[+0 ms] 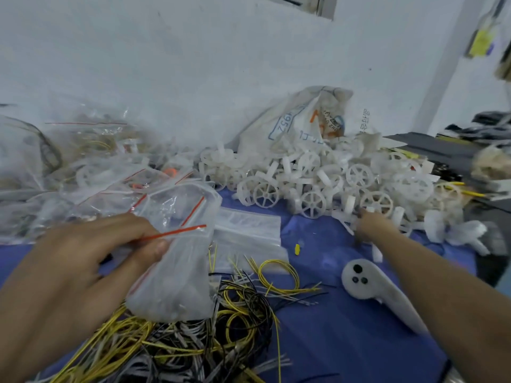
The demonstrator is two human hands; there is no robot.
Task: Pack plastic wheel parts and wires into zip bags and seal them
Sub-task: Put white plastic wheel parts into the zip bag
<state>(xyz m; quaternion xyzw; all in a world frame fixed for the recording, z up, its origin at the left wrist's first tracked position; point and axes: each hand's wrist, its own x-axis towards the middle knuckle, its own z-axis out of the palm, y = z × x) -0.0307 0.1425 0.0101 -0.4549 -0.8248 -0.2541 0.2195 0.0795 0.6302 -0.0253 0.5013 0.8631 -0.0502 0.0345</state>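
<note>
The zip bag [177, 266] hangs from the left hand [83, 261]. The thumb and fingers pinch it just under the red seal strip, likely so the mouth is ready for filling. The right hand [370, 225] reaches to the near edge of the heap of white wheels [312, 186]. Its fingers are blurred, so I cannot tell whether they grip one. Yellow and black wires [221, 313] lie loose beneath the bag, close for picking. Filled bags [91, 167] pile at the left on the blue cloth [345, 341].
</note>
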